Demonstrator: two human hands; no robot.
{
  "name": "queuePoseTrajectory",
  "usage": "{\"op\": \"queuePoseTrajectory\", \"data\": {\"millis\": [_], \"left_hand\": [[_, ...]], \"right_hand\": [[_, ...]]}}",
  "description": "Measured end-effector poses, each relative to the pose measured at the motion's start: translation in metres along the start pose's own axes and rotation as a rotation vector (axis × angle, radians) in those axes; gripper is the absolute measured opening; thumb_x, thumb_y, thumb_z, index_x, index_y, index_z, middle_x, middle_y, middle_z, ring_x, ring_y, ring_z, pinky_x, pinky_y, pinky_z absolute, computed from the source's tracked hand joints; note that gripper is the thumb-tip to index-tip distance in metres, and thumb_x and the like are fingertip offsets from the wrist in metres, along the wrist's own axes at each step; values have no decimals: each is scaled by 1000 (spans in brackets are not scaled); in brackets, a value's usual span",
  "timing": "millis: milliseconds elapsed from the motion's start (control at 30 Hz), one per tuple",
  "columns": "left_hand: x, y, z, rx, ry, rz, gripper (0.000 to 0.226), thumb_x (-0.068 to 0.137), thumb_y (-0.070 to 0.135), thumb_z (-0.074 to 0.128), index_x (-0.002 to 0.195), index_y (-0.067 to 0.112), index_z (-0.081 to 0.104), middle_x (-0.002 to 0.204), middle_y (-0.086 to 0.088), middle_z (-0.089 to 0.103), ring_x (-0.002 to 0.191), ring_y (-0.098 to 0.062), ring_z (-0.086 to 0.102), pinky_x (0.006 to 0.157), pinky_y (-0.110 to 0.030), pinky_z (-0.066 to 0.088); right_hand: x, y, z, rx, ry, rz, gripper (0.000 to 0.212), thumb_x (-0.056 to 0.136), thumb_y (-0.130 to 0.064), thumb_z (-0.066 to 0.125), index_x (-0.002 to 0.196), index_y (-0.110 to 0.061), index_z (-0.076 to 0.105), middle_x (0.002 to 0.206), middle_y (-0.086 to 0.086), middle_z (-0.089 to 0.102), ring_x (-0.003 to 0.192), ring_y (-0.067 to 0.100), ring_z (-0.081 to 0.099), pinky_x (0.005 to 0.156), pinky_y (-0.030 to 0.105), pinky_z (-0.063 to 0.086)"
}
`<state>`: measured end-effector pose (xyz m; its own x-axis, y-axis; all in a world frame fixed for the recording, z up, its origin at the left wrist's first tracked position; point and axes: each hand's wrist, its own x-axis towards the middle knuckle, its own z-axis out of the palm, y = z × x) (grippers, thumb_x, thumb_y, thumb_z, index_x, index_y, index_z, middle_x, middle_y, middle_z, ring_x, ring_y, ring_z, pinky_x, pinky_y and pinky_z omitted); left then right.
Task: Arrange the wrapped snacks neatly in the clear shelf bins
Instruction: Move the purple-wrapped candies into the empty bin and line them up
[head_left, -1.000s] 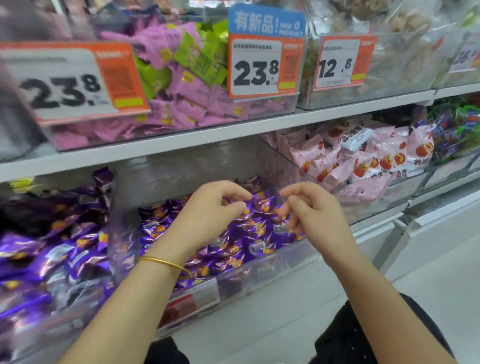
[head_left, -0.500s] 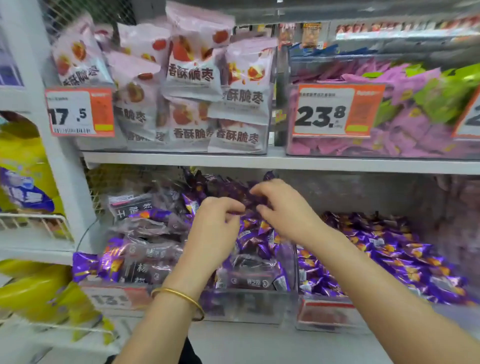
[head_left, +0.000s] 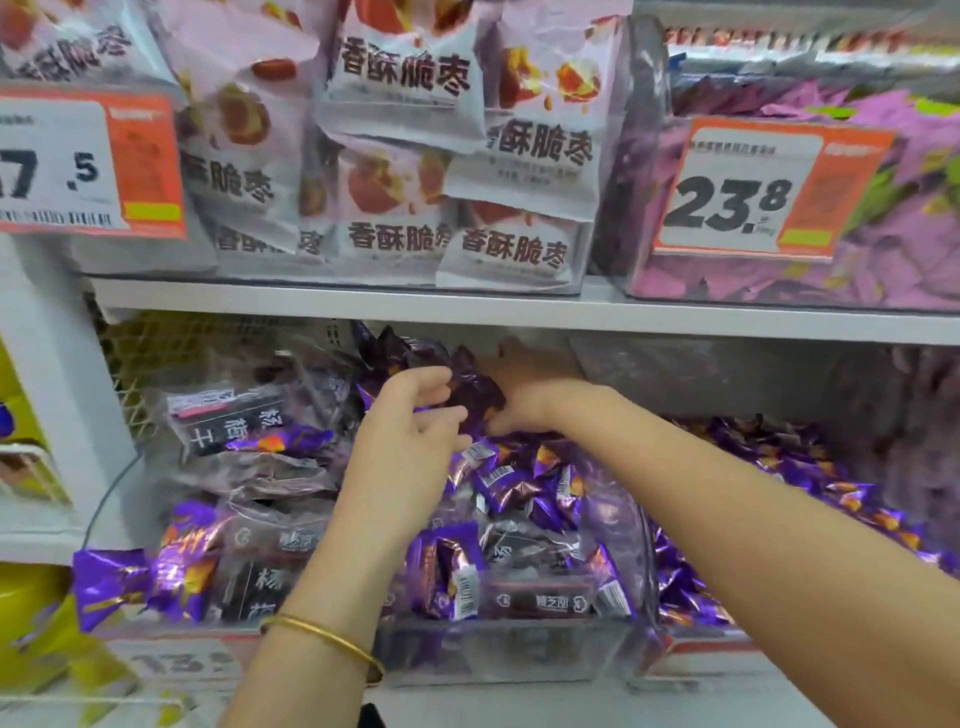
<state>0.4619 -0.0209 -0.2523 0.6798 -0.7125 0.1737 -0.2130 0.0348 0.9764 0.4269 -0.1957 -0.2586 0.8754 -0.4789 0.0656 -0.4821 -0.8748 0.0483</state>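
Observation:
A clear shelf bin (head_left: 498, 654) on the lower shelf holds several small purple wrapped snacks (head_left: 511, 486) and dark clear-wrapped packets (head_left: 260, 467). My left hand (head_left: 410, 436), with a gold bangle on its wrist, reaches over the bin with curled fingers touching a dark purple wrapper (head_left: 470, 392). My right hand (head_left: 524, 395) reaches deep toward the back of the bin and grips the same dark purple wrapper from the right. Its fingers are partly hidden behind the wrapper.
A second clear bin of purple snacks (head_left: 779, 467) stands to the right. The shelf above (head_left: 519, 306) carries a bin of pink date packets (head_left: 395, 156) and a bin of pink and green snacks (head_left: 883, 182), with orange price tags (head_left: 748, 192). Yellow bags (head_left: 31, 623) hang at the left.
The view shifted left from the right-hand purple bin to this one and came closer. Both hands have reached further back in the bin and now hold a dark purple wrapper between them.

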Motion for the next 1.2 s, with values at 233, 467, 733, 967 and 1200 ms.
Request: {"op": "queuePoseTrajectory", "data": {"millis": [233, 467, 733, 967, 1200], "left_hand": [[0, -4, -2, -26, 32, 35, 30, 94, 2, 48, 111, 26, 50, 111, 6, 56, 87, -3, 64, 84, -24, 52], [-4, -4, -1, 44, -10, 72, 37, 92, -4, 47, 111, 27, 52, 112, 11, 58, 100, 7, 57, 92, -22, 47], [-8, -7, 3, -77, -115, -18, 34, 96, 3, 42, 103, 35, 53, 115, 11, 57, 117, -10, 53, 108, -38, 38], [-8, -8, 6, 80, -249, -43, 44, 93, 11, 53, 135, 21, 43, 131, 6, 49, 116, -3, 50, 93, -19, 37], [-5, -12, 14, 55, -310, -81, 67, 85, 15, 66, 143, 24, 33, 132, 1, 53, 110, -13, 60, 95, -39, 49]], "right_hand": [[-63, -14, -25, 197, -99, -98, 37, 64, -41, 77, 80, -17, 54, 86, 1, 53, 81, 21, 53, 73, 36, 48], [-105, -23, -37, 589, -44, -33, 38, 69, -33, 79, 94, -12, 59, 89, 4, 62, 77, 14, 58, 72, 31, 47], [-103, -3, -31, 795, 156, 67, 22, 74, -8, 73, 91, -18, 63, 90, 10, 66, 72, 24, 64, 68, 33, 55], [-105, 0, -26, 920, 194, 89, 36, 74, -4, 75, 101, -23, 60, 104, -5, 63, 91, 14, 62, 76, 22, 52], [-114, 5, -27, 1197, 172, 42, 33, 75, 4, 72, 97, -21, 68, 92, 4, 71, 81, 12, 64, 79, 31, 54]]}}
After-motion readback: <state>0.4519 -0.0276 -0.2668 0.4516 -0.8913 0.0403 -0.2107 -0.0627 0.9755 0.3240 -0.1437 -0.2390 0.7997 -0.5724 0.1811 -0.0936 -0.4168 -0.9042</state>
